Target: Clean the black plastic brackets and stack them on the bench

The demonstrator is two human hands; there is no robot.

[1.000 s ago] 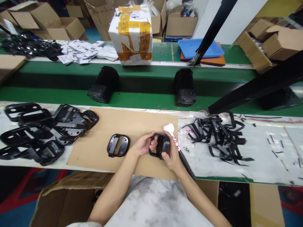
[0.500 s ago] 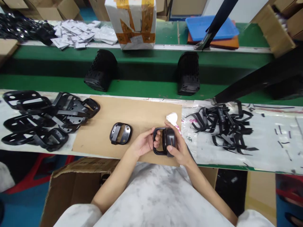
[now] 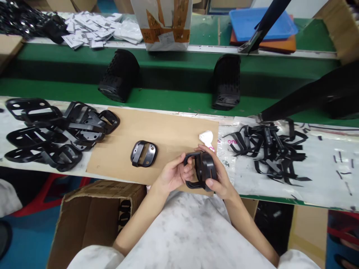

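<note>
Between both hands, just above the front edge of a cardboard sheet [image 3: 168, 127], is a black plastic frame [image 3: 206, 170] with a rounded open loop and a slotted band. My left hand [image 3: 176, 173] has its fingers curled around the loop's left side, some of them through the opening. From the right, my right hand [image 3: 221, 179] grips the banded end, thumb on the near face. A similar black frame [image 3: 150, 155] with a crossband lies on the cardboard to the left. Behind my right hand sits a small crumpled white piece [image 3: 206, 137].
Black frames [image 3: 64, 153] are piled at left; black strips [image 3: 269, 144] lie heaped at right. Two black perforated parts [image 3: 120, 74] stand on the green conveyor. Farther back are a taped box [image 3: 165, 31], white packets [image 3: 89, 26] and a blue tray [image 3: 260, 26]. A black post slants at right.
The held frame has tilted and shifted slightly right and toward me, with both hands still on it. The whole view has moved a little.
</note>
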